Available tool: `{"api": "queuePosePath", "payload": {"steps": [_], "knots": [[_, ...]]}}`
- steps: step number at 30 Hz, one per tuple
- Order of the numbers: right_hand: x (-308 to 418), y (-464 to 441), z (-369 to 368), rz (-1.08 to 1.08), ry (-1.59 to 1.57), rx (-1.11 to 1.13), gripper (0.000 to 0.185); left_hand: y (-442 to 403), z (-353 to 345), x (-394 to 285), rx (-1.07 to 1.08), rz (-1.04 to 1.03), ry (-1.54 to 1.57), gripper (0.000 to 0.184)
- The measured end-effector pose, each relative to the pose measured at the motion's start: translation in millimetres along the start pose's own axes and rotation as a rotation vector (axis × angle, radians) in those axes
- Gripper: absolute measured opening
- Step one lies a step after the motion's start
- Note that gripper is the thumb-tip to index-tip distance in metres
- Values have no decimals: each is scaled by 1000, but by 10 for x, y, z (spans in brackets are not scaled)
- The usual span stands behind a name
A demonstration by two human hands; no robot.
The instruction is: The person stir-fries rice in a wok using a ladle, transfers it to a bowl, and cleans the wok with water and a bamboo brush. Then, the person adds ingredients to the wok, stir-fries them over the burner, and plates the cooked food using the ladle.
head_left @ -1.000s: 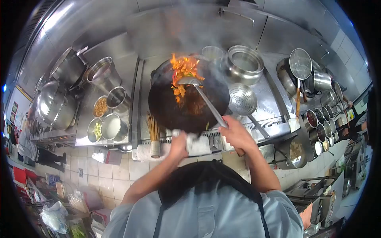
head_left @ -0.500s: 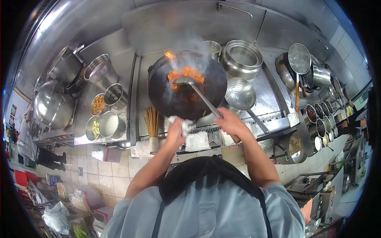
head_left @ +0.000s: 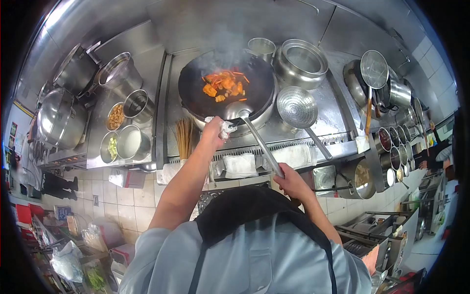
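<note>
A large black wok (head_left: pixel 193 78) sits on the burner, steam rising from its back. Orange pieces of food (head_left: pixel 226 82) lie spread over the middle of it. My left hand (head_left: pixel 213 133) is closed around a folded white cloth (head_left: pixel 226 129) at the wok's near rim; the part of the rim under the cloth is hidden. With my right hand (head_left: pixel 292 182) I grip the handle of a long metal ladle (head_left: pixel 262 142). Its bowl rests inside the near edge of the wok, below the food.
Right of the wok lie a perforated strainer (head_left: pixel 297 108) and a wide steel pot (head_left: pixel 301 63). A bamboo brush (head_left: pixel 184 137) stands to the left, beyond it several metal containers (head_left: pixel 134 142). Folded white cloths (head_left: pixel 240 165) line the stove's front edge. Sauce pots (head_left: pixel 384 140) stand far right.
The wok has lowered at the near side and the flame at its back is gone. My right hand has drawn the ladle back from the food toward me. The food lies more spread out.
</note>
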State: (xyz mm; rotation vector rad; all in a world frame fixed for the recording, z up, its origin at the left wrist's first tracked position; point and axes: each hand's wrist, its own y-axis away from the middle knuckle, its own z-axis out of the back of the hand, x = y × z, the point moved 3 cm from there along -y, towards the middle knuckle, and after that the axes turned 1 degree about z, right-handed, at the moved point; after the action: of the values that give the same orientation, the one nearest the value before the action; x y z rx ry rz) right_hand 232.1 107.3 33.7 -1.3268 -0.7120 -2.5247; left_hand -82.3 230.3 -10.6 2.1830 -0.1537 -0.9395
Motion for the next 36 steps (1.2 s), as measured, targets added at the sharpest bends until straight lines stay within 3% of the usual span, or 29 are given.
{"api": "queuePosePath", "payload": {"steps": [2,5,8,9,12,13,16,17,20,21,24,25,27,32,33,36], "knots": [[-77,-85,-27,201,91,-73,41,-181,37,45,35,96,0,9],[209,-120,45,543,265,-206,44,-219,85,114,54,10,0,7],[696,40,311,293,196,-42,46,456,-48,123,148,21,50,4],[832,62,393,248,176,5,47,774,-175,109,79,-8,125,6],[969,-73,529,143,166,89,45,553,0,144,96,-23,85,9],[1065,-179,525,-1,126,109,45,488,68,170,93,-33,74,10],[798,-649,386,68,36,-36,45,794,158,398,134,-131,91,4],[886,-629,379,1,-19,-40,47,888,300,584,126,-124,98,7],[815,-609,327,194,76,-160,48,1051,465,772,43,-218,42,13],[768,-552,338,240,83,-145,49,993,443,722,42,-235,41,11],[1027,-205,413,8,-145,30,55,657,135,244,144,-174,86,7],[938,-194,425,22,-171,93,56,481,121,165,156,-150,69,6],[994,-8,520,21,-76,152,57,302,105,159,159,-109,121,6],[1075,89,651,-1,-7,177,60,893,-116,94,115,37,64,6],[985,-71,604,31,6,135,59,788,-111,90,66,26,54,5],[933,-576,485,38,-26,62,59,274,316,361,194,-163,29,11]]}}
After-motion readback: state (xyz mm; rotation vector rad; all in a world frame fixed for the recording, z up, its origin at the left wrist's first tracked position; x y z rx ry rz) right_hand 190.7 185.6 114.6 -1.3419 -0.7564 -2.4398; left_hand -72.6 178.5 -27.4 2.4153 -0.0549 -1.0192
